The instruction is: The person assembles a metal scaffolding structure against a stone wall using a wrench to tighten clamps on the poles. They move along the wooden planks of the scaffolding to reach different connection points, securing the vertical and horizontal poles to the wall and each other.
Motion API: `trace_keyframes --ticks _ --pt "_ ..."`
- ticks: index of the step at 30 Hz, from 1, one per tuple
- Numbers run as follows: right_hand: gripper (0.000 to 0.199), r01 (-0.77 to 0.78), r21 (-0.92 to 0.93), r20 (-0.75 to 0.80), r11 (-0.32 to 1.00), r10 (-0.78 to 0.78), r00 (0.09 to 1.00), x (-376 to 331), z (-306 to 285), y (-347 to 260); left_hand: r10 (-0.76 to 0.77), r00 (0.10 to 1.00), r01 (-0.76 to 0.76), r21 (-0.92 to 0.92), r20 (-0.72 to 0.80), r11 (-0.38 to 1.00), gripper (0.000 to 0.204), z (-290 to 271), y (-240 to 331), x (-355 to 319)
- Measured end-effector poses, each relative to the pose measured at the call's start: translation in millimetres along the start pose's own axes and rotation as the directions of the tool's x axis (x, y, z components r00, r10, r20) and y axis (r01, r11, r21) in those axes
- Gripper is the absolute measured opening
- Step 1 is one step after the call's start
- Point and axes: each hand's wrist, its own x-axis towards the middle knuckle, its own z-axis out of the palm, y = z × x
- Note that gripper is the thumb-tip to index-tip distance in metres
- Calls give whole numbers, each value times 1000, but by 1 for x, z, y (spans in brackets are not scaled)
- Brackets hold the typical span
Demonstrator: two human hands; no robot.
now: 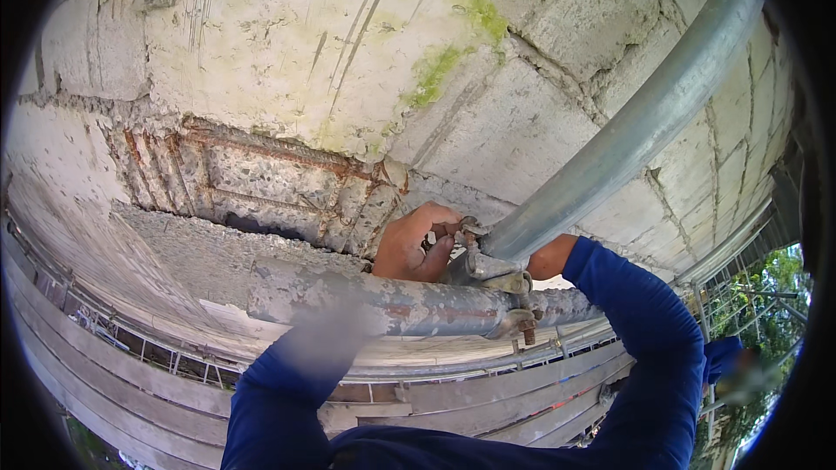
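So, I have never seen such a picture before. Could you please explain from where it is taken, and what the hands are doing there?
There is no machine here: a person in long blue sleeves works bare-handed. A wide fisheye camera on the head looks down, so straight edges bend.

In front is a pale, green-stained wall with rusty steel bars exposed. A smooth grey metal pipe slants down to a weathered metal clamp on a paint-spattered round pipe.

The left hand has its fingers and thumb at the clamp; I cannot tell how firmly. The right hand is mostly hidden behind the slanting pipe, so its grip is unclear.
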Motion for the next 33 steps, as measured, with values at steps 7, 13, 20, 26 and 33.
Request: trace_keyframes --ticks 7,13,20,26,33 --pt "23 38 -5 8 999 -38 999 5 14 15 -34 999 34 19 -5 999 33 5 -3 1" --pt "25 -11 -116 -209 993 -13 978 -6 9 30 -158 986 158 -1 52 987 49 1 2 4" --pt "30 -334 230 -92 914 362 928 -14 -45 -23 9 990 -13 29 141 999 53 -9 -4 8" --pt "34 -192 -13 -218 981 185 958 -23 -57 -13 -127 990 123 60 66 991 53 -1 5 6" --pt "40 -30 -306 -259 951 -53 964 -29 -66 -5 -141 987 134 89 74 987 57 1 12 8"
